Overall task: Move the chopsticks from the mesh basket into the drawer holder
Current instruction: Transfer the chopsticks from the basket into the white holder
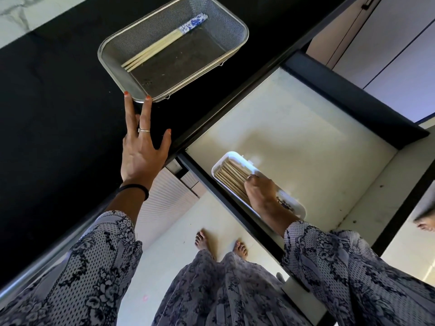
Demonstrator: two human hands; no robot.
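Note:
A steel mesh basket (243,31) sits on the black counter. A few pale chopsticks (155,49) with blue-and-white patterned ends lie along its left side. My left hand (141,151) is open with the fingers spread, two fingertips touching the basket's near rim. In the open drawer (294,128) lies a white oblong holder (227,156) holding a row of wooden chopsticks (233,175). My right hand (261,191) rests palm-down over the holder's middle, its fingers curled onto the chopsticks there. The hand hides the patterned ends.
The black countertop (47,102) runs along the left, its edge bordering the drawer. The drawer has dark side walls and a pale floor around the holder. Closed cabinet fronts (388,55) stand at the upper right. My bare feet (204,241) are on the floor below.

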